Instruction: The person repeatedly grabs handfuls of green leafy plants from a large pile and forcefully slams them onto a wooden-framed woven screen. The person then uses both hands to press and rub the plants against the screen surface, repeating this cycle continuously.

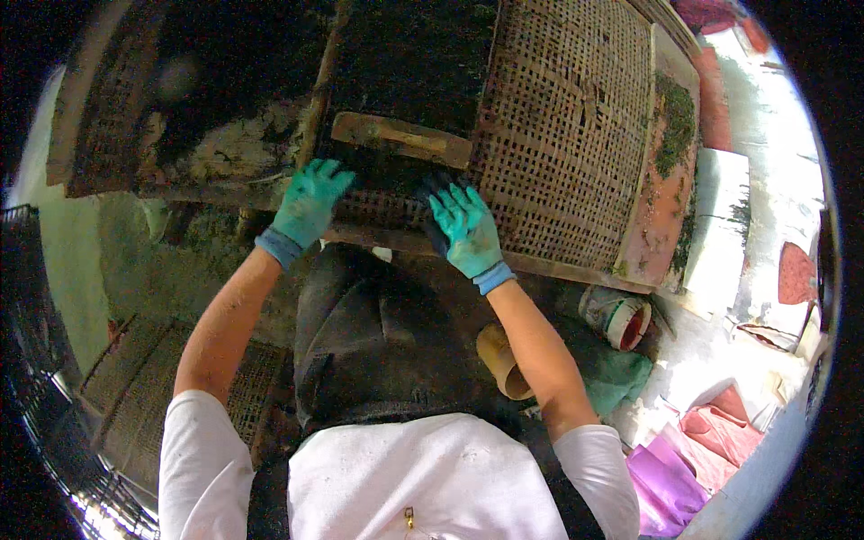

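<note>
My left hand (310,202), in a green coated glove with a blue cuff, rests at the near edge of a woven tray (398,206), close to its wooden side strip (317,115). Its fingers are a little apart, with nothing seen in them. My right hand (469,229), gloved the same way, lies over the tray's near right edge. Beneath its fingers is a dark patch (439,185); whether the hand grips it cannot be told. Dark, fine-textured material (412,61) covers much of the tray. A worn wooden block (401,138) lies on it, just beyond both hands.
To the right is an open-weave lattice panel (567,135), with a board (658,202) bearing green bits beside it. Below stand a bucket (624,320) and a tan cylinder (503,361). Pink cloth (719,432) and a purple sheet (665,482) lie lower right. More woven panels (182,385) stand lower left.
</note>
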`<state>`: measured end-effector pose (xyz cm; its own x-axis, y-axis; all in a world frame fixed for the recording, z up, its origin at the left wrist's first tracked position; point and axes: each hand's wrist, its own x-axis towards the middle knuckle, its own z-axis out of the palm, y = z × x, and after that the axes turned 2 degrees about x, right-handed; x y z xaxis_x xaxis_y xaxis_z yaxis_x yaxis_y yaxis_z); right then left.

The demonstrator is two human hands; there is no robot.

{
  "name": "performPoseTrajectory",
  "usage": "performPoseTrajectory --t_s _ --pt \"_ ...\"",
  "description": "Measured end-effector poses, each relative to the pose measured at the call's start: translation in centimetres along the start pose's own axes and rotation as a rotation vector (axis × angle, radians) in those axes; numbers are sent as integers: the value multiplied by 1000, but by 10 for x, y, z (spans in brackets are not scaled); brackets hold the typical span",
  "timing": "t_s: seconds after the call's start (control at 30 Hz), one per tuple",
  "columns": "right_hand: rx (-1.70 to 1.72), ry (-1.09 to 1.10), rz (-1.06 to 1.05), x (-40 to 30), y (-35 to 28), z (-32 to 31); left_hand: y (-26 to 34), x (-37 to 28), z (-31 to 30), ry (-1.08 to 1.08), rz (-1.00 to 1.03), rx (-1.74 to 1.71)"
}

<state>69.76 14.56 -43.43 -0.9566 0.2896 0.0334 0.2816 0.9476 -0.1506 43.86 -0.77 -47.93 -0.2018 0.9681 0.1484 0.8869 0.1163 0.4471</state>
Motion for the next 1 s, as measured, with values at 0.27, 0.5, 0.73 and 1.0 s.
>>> performPoseTrajectory --t_s 0.27,0.5,0.73,1.0 --pt "411 394 79 78 -19 -24 19 -2 -7 -215 194 352" --pt "116 353 114 134 -6 -40 19 16 -91 215 -83 -407" --pt "99 -534 305 164 -55 -80 -74 -86 -121 199 -311 -129" --pt "257 -2 69 465 -78 23 -165 -105 -159 123 -464 -391"
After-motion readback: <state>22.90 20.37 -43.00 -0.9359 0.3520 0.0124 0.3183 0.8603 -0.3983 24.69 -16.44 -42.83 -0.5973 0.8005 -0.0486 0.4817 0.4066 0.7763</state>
